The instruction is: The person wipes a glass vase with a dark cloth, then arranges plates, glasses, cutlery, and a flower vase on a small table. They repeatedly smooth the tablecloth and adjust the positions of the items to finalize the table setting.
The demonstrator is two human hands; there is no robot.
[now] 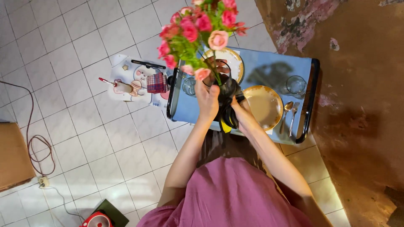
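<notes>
I hold a dark vase [228, 97] of pink flowers [198, 29] with green leaves above a blue-topped table [269, 69]. My left hand [208, 100] grips the vase's upper left side, near the stems. My right hand [243, 112] wraps the lower right side of the vase. On the table lie a gold-rimmed plate [264, 106] to the right of the vase and a second plate [232, 63] behind it, partly hidden by the flowers.
A spoon and a fork [289, 115] lie right of the near plate. One glass [296, 85] stands far right, another [189, 86] at the left. A patterned mat with toys [136, 82] lies on the tiled floor. A cable [35, 145] runs at left.
</notes>
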